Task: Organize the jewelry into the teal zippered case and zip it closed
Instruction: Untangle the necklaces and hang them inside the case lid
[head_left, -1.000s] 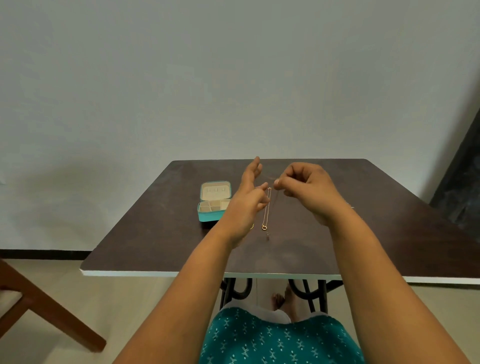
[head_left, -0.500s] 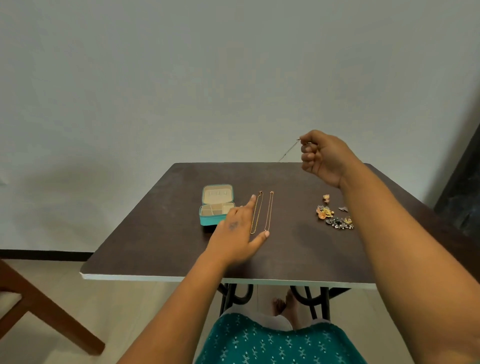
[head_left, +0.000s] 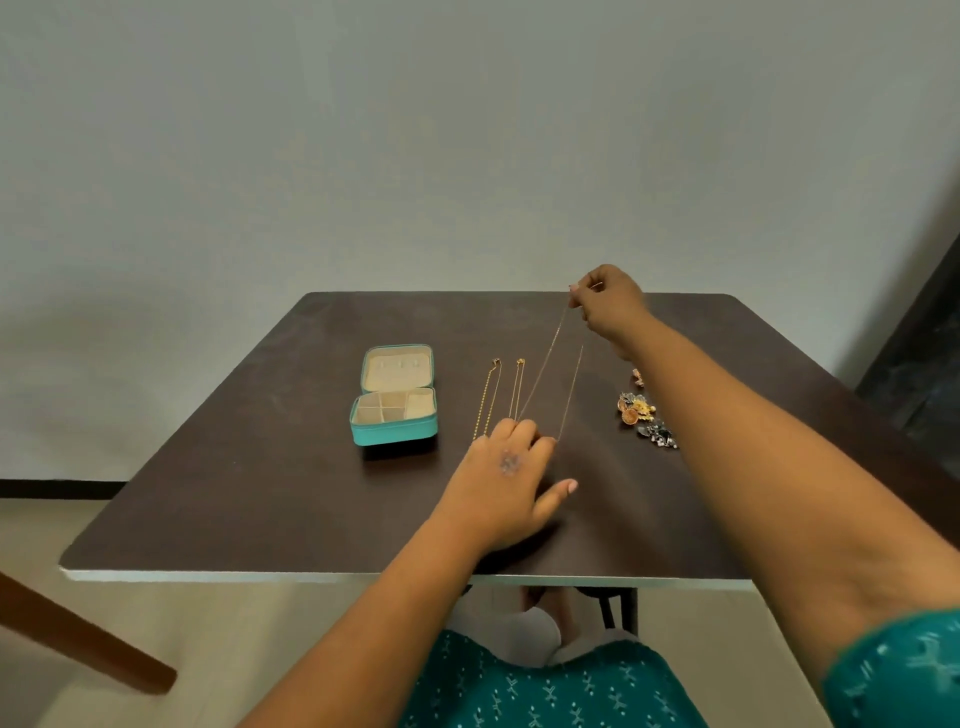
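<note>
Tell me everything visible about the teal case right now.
The teal zippered case lies open on the dark table, left of two gold chains. Its lid is folded back flat, cream-lined, with small marks in a row. The base holds cream compartments: small squares and one longer slot at right. They look empty. Neither hand touches it.

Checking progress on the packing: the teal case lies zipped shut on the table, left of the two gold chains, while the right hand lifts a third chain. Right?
Not quite. The head view shows the teal case open, its lid laid back; the rest holds.
</note>
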